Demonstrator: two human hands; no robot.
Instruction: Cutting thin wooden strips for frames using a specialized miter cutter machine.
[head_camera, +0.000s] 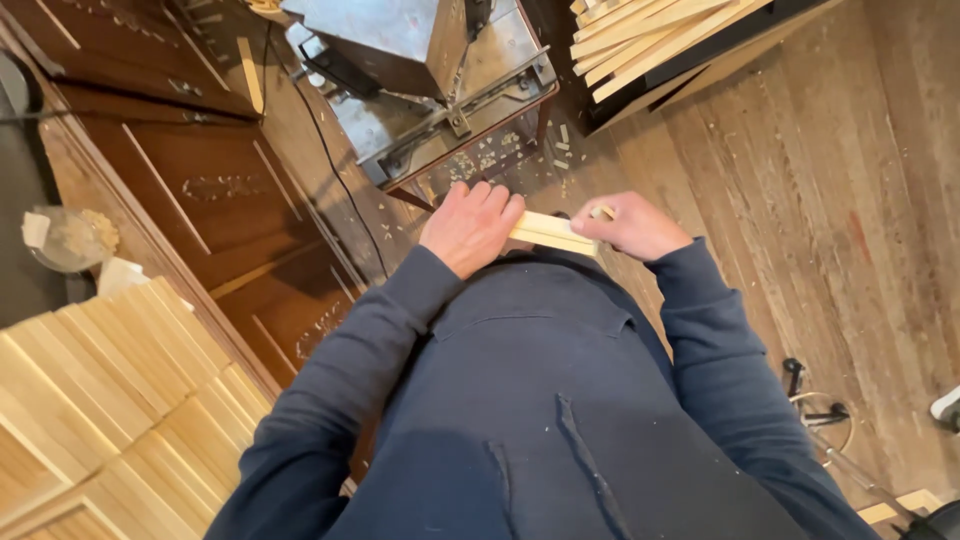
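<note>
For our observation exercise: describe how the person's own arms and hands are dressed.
Both arms wear long dark navy sleeves of a sweatshirt, with ribbed cuffs at the wrists. The left hand and right hand are bare: no gloves; no rings or watch can be seen.

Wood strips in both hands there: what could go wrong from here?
1. The left hand and right hand hold the wood strips only at the ends; a loose one could slide out and drop.
2. A black cord trails over the floor by the metal machine; it might snag a foot.
3. Chips litter the floor under the machine and could be slippery.
</note>
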